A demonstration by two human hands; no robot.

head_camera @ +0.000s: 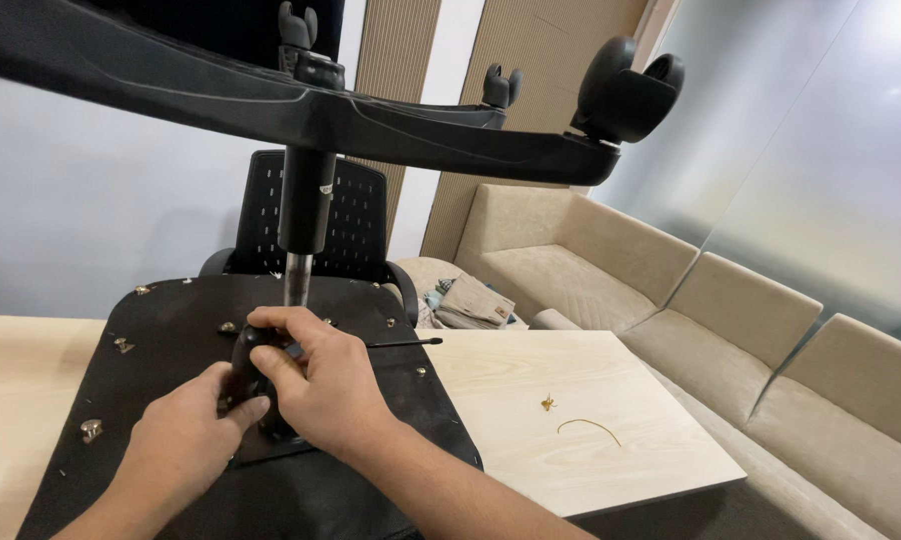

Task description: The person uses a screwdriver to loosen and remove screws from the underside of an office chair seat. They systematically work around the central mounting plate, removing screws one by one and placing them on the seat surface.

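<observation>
Pale wood table (611,420) carries upturned chair seat underside (171,330); left hand (186,435) and right hand (316,385), fingers curled closed, grip black mechanism plate (251,365) at seat centre; gas column (306,200) rises to wheeled base (371,115); beige sofa (771,350) beyond

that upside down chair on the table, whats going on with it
A person has an office chair flipped over on a light wooden table, its black seat underside facing up and the wheeled base in the air. Both hands grip the black mechanism at the foot of the centre column: the left hand from below, the right hand over the top. A thin lever sticks out sideways. Behind stands another black chair.
</observation>
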